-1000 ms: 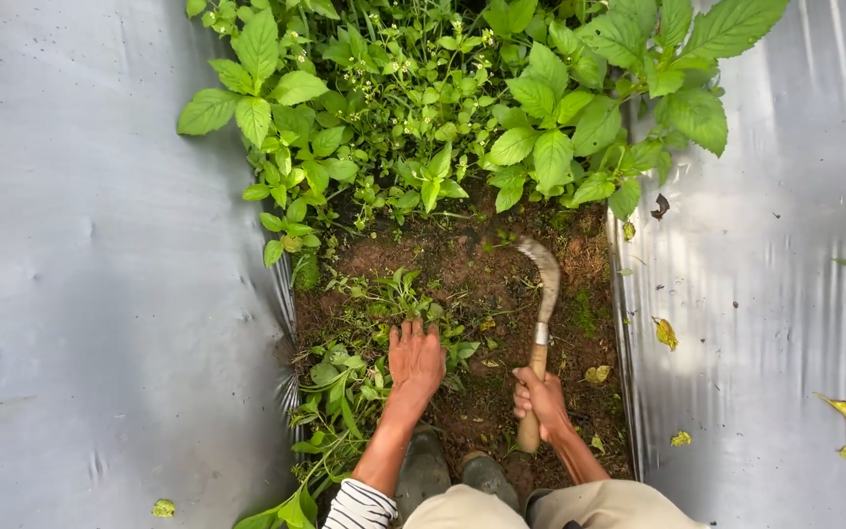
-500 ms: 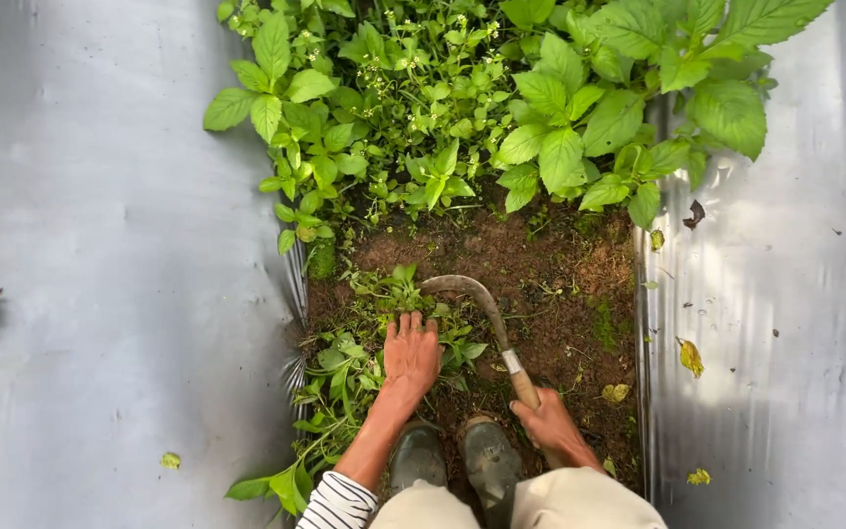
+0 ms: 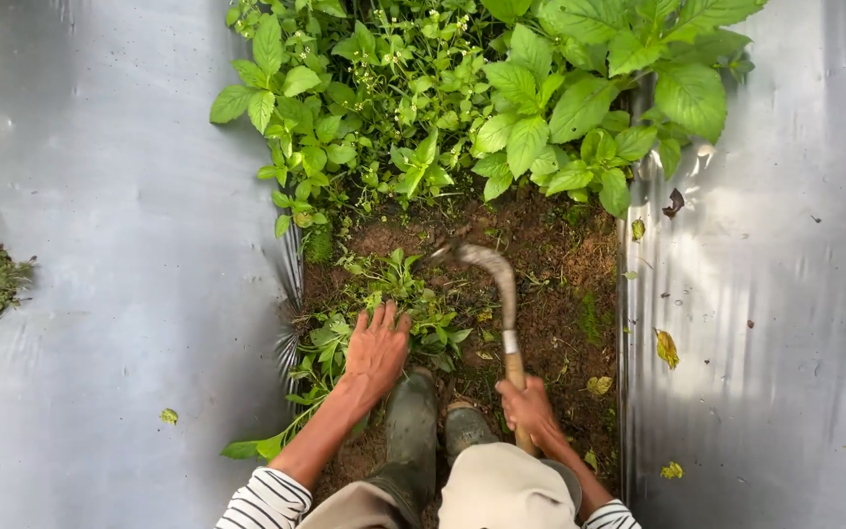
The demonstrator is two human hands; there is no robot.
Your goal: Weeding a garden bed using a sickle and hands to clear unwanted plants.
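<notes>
Right hand (image 3: 529, 408) grips the wooden handle of the sickle (image 3: 497, 284); since half a second ago the blade has swung from 10 o'clock up to 12 o'clock, tip over bare soil (image 3: 550, 264). Left hand (image 3: 376, 345) remains spread flat, fingers wide, pressing cut weeds (image 3: 345, 338). Both rubber boots (image 3: 413, 416) have stepped forward.

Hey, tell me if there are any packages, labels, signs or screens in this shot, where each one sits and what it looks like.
None in view: no package, label, sign or screen.
What shows instead is a strip of soil with weeds between two sheets of silver plastic mulch.
The left hand rests on cut weeds; the right hand grips a curved sickle with a wooden handle.
</notes>
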